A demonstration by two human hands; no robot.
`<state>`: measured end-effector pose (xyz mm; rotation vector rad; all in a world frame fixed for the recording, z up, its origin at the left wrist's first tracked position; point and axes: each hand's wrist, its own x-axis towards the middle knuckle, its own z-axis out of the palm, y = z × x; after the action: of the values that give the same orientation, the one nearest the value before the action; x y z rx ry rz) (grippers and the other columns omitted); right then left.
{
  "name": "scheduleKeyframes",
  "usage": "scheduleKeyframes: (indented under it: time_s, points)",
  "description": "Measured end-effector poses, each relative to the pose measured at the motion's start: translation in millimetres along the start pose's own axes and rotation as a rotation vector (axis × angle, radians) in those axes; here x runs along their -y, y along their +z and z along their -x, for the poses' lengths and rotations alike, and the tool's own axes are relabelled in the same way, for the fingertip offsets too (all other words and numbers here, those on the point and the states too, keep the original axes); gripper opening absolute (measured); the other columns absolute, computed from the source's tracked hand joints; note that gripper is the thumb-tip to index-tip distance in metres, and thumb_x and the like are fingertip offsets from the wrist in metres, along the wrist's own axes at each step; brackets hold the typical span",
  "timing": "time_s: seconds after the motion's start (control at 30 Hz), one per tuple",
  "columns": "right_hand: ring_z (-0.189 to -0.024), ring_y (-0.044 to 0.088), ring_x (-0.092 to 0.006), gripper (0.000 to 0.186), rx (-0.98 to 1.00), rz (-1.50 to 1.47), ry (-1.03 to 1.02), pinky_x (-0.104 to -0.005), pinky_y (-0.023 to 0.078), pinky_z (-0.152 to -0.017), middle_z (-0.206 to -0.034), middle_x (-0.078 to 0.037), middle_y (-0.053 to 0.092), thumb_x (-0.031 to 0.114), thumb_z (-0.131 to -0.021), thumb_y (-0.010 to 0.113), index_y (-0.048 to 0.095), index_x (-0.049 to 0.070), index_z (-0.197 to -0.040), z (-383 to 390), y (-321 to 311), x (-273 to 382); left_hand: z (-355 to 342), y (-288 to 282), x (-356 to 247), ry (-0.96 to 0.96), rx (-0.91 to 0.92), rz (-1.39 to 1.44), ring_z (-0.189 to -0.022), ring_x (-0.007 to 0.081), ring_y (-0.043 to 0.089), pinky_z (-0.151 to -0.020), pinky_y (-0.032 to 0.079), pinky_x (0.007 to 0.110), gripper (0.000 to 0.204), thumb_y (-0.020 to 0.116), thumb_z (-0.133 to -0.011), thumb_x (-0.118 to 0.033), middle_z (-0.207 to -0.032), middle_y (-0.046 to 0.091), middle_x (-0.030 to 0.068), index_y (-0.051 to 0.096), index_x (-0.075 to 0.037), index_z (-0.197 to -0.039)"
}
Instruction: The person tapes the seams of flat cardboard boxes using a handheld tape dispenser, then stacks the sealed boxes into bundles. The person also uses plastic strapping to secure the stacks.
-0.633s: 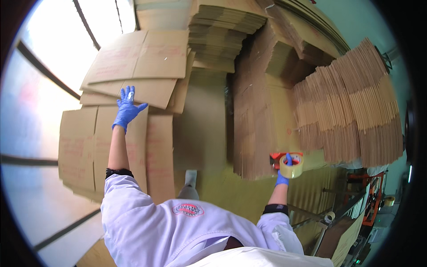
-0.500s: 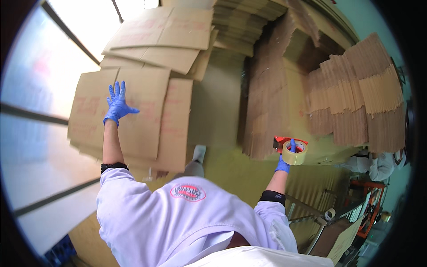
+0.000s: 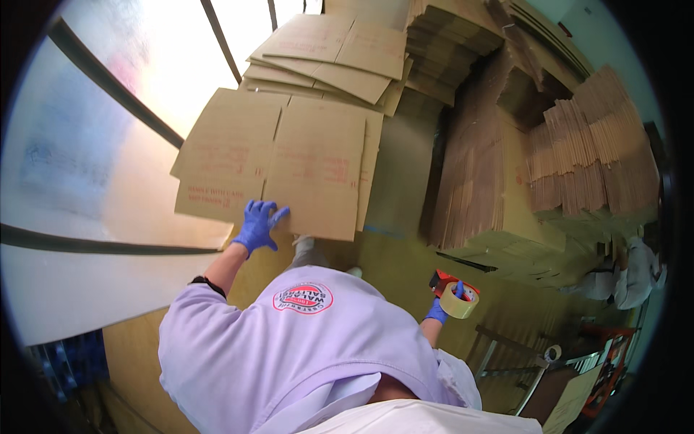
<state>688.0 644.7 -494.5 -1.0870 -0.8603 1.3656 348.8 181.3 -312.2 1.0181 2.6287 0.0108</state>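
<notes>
Red lettering [image 3: 215, 195] on flat cardboard [image 3: 322, 124], round lettered emblem [image 3: 303, 294] on lilac top [image 3: 311, 340]

At lower right of centre, the tape roll [image 3: 460, 309] covers part of the red tape dispenser [image 3: 446, 278], and most of the right hand's [image 3: 437, 312] grip is hidden behind them. Left of centre, whether the left hand [image 3: 254, 228] pinches the near edge of the cardboard sheet [image 3: 318, 155] or only rests there is unclear. The sheet partly hides a foot [image 3: 301, 241]. The dark rim cuts off blue crates [image 3: 69, 365] at lower left; a co-worker [image 3: 635, 276] at far right is blurred. Shapes behind the pale panel [image 3: 101, 137], upper left, are indistinct.
</notes>
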Motion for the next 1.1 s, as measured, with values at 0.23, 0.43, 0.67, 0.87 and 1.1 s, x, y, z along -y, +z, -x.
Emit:
scheduleKeyframes:
  time_s: [0.23,0.43,0.67,0.87,1.1]
  points:
    - [-0.087,0.05,-0.0202,0.044,-0.193,-0.077,-0.137,-0.0331,0.045,-0.078,-0.098,-0.007,0.052,0.017,-0.066,0.071,0.051,0.005,-0.103,73,86,54,4,-33,46,0.113,-0.185,-0.169,-0.122,0.0431,0.029,-0.092,0.03,0.058,0.066,0.055,-0.069,-0.004,-0.13,0.036,0.0192,0.038,-0.023,-0.13]
    - [-0.085,0.051,-0.0185,0.037,-0.117,-0.273,-0.116,-0.0319,0.044,-0.078,-0.093,-0.005,0.053,0.02,-0.069,0.069,0.052,0.005,-0.098,134,118,39,-48,-231,102,0.321,-0.74,-0.175,-0.079,0.0243,0.062,-0.061,0.051,0.034,0.044,0.048,-0.072,0.0,-0.098,0.062,0.0072,0.056,-0.02,-0.11]
    - [-0.087,0.052,-0.0189,0.03,-0.046,-0.598,0.045,-0.0332,0.044,-0.082,-0.093,-0.007,0.055,0.017,-0.072,0.068,0.053,0.004,-0.095,258,200,80,-157,-328,127,0.52,-1.031,-0.188,-0.086,0.0209,0.062,-0.066,0.053,0.031,0.047,0.047,-0.074,0.002,-0.105,0.061,0.0023,0.052,-0.024,-0.113]
    - [-0.086,0.05,-0.0144,0.029,0.06,-0.421,-0.099,-0.0284,0.042,-0.081,-0.093,-0.004,0.053,0.018,-0.074,0.067,0.053,0.006,-0.097,306,252,112,-241,-292,132,0.473,-0.829,-0.066,-0.12,0.0358,0.035,-0.09,0.038,0.048,0.076,0.067,-0.071,-0.024,-0.134,0.031,0.0162,0.025,-0.016,-0.134]
    - [-0.064,0.048,-0.0089,0.019,0.274,-0.043,-0.05,-0.0246,0.042,-0.06,-0.074,0.002,0.053,0.02,-0.075,0.067,0.054,0.01,-0.084,312,287,64,-100,-133,260,0.089,0.292,-0.179,-0.13,0.0423,-0.008,-0.097,0.009,0.065,0.133,0.081,-0.034,-0.052,-0.143,-0.001,0.0195,0.01,-0.011,-0.139]
